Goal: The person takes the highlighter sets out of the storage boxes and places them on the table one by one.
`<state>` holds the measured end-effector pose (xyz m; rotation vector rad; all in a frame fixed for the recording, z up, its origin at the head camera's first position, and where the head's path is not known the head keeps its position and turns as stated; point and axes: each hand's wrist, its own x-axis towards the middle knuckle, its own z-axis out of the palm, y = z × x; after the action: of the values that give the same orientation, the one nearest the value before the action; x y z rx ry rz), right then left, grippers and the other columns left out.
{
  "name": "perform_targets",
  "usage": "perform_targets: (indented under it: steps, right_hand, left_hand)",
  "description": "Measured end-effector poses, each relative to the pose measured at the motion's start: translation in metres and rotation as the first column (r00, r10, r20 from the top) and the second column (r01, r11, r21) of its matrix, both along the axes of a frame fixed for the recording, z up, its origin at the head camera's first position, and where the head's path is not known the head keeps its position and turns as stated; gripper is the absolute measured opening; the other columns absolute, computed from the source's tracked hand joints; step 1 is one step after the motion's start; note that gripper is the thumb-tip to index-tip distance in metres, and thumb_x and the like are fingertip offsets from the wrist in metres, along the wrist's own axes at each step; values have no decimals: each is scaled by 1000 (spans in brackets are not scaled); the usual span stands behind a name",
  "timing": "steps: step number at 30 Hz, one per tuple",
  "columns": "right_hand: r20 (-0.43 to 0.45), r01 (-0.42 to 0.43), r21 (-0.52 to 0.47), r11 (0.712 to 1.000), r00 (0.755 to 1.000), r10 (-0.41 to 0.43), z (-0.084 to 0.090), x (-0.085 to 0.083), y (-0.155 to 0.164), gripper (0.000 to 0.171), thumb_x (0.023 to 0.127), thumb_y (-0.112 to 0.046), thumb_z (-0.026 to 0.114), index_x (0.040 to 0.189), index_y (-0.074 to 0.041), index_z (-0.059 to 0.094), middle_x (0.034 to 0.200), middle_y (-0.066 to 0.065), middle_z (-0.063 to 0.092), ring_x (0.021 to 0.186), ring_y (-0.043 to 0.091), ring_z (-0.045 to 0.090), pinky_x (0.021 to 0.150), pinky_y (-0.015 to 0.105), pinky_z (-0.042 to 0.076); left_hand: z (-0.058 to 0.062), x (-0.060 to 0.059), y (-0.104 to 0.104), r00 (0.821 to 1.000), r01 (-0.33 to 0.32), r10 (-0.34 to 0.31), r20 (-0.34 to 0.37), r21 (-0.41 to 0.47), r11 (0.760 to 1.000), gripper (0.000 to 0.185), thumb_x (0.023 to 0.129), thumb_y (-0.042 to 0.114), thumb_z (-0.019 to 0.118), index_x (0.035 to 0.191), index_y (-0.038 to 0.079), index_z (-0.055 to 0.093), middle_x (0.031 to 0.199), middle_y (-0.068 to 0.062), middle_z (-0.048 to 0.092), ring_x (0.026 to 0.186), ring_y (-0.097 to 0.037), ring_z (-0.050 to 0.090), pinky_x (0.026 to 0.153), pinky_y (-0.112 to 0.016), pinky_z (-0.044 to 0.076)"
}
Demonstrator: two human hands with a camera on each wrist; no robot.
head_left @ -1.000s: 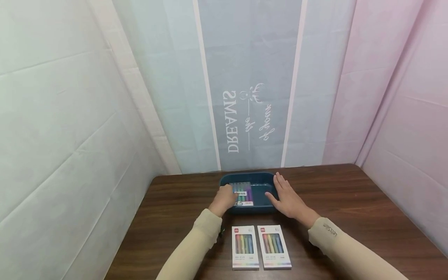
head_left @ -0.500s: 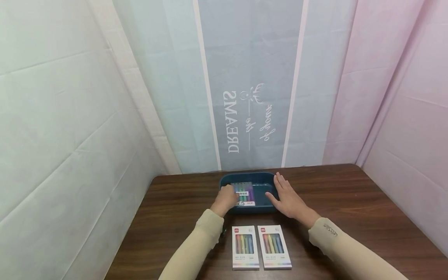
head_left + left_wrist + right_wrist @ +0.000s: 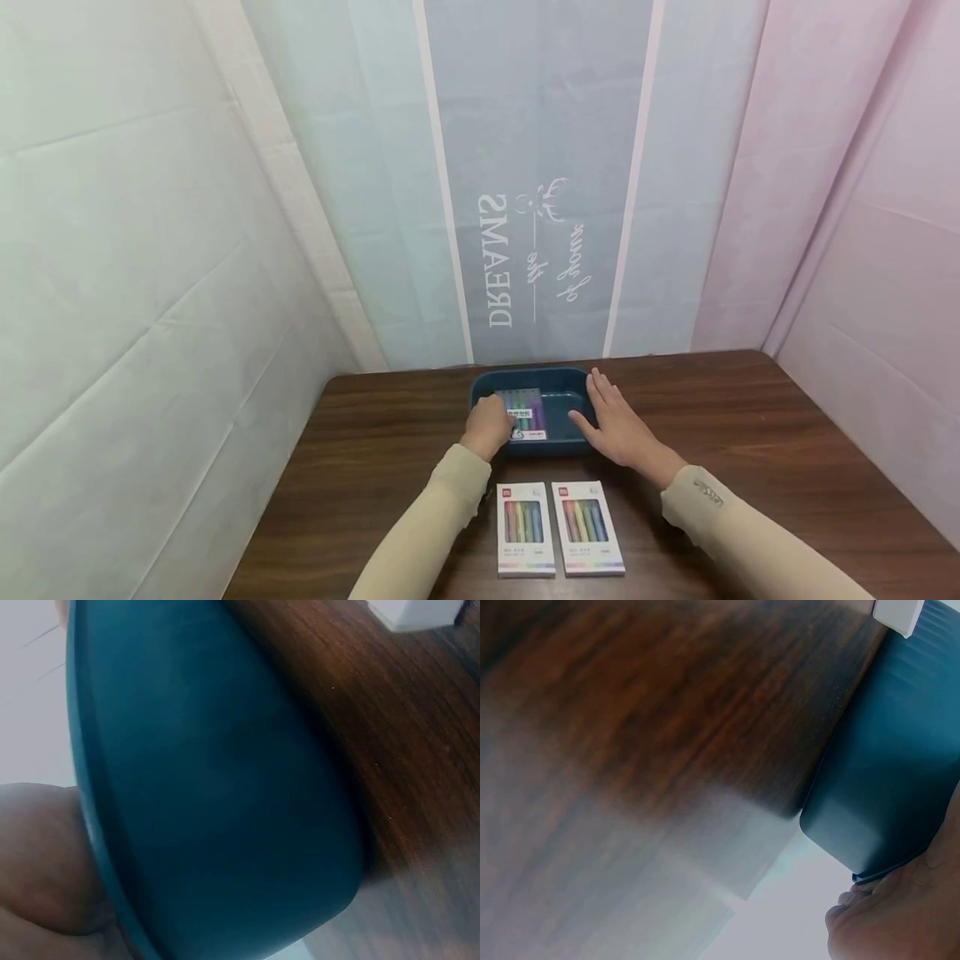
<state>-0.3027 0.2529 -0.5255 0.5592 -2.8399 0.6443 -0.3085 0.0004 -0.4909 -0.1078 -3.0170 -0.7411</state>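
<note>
In the head view, a dark teal tray point(image 3: 564, 446) stands near the back edge of the table. A clear pack of coloured pens point(image 3: 528, 417) lies in the tray's left half. My left hand point(image 3: 487, 427) reaches over the tray's left end, fingers curled, and grips the pack's left side; the fingertips are hidden. With fingers straight, my right hand point(image 3: 618, 427) rests on the tray's right rim, thumb over the inside. The left wrist view shows the tray's outer wall point(image 3: 217, 780) beside my left hand point(image 3: 45, 862). My right hand point(image 3: 907, 915) touches the rim in the right wrist view.
Two white boxes with windows showing coloured sticks lie side by side in front of the tray: a left box point(image 3: 525, 531) and a right box point(image 3: 588, 529). The brown wooden table point(image 3: 735, 433) ends at a fabric backdrop point(image 3: 540, 150).
The pack of pens has shifted slightly right inside the tray. My left hand has moved a little right with it. My right hand, the tray and both boxes have stayed put.
</note>
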Motion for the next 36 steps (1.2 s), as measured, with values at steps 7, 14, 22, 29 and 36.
perform_targets:
  steps: [7,14,22,29,36]
  right_hand:
    - [20,6,4,1000,1000,-6,1,-2,-1,89,110,-50,56,164,12,22,175,31,14,162,48,17,130,64,19]
    - [5,7,6,1000,1000,-7,1,-2,-1,88,111,-50,55,164,12,23,174,31,16,161,49,19,129,64,20]
    - [11,7,8,1000,1000,-7,0,-2,0,89,111,-51,55,164,12,23,175,30,15,162,47,17,130,63,19]
    - [2,6,11,1000,1000,-6,2,-1,-2,87,111,-48,56,164,13,23,174,31,15,161,49,18,130,64,18]
    - [7,4,3,1000,1000,-4,3,3,-2,86,111,-44,58,163,14,23,174,32,15,161,49,17,130,65,19]
  left_hand:
    - [-1,-3,2,1000,-20,21,8,-62,998,40,93,29,87,104,-8,78,93,-19,79,79,-26,76,67,-41,65]
    - [-1,-4,6,998,-43,47,33,-121,992,54,93,39,86,114,-10,76,108,-24,77,99,-34,76,77,-46,66]
    - [-1,-3,9,996,-43,50,68,-110,993,54,94,40,85,116,-8,77,114,-23,76,107,-36,72,86,-50,65]
    - [-6,-4,9,997,-35,41,64,-91,995,57,94,45,84,117,-6,76,115,-21,75,103,-34,72,85,-50,65]
    - [-10,-4,12,996,-38,43,74,-59,998,58,93,45,85,121,-5,75,117,-20,74,99,-30,70,85,-50,64]
